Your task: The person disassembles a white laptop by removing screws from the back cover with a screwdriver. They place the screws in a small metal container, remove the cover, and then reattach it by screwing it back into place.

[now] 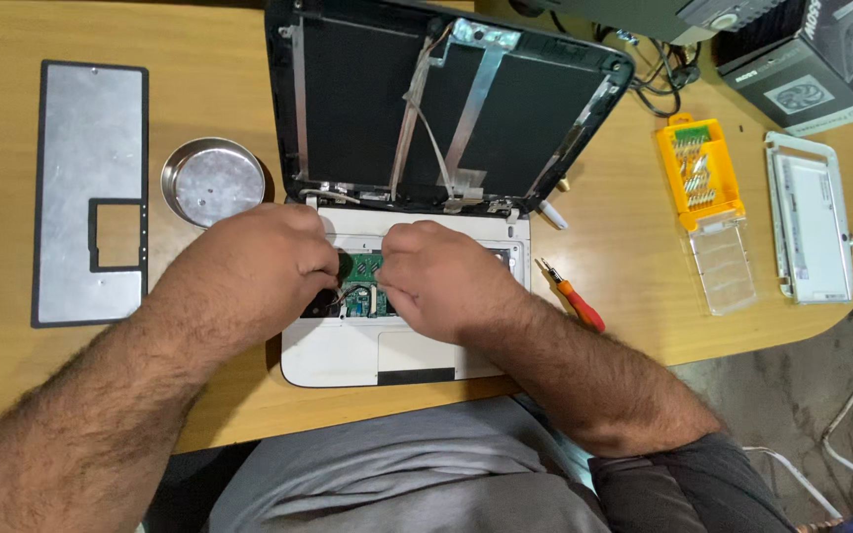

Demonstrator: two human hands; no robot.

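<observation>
A small white laptop [348, 360] lies open on the wooden table [624, 237], its keyboard removed and a green circuit board [362, 281] exposed. Its lid [367, 99] has no screen panel; metal brackets and cables show inside. My left hand [249, 271] and my right hand [436, 276] rest on the laptop base, fingertips meeting over the green board. What the fingers pinch is hidden.
A grey metal keyboard plate [71, 188] and a round steel bowl [212, 181] lie left. An orange-handled screwdriver [573, 298], an orange bit case [703, 197], a white screen frame [812, 217] and a dark box [802, 59] sit right.
</observation>
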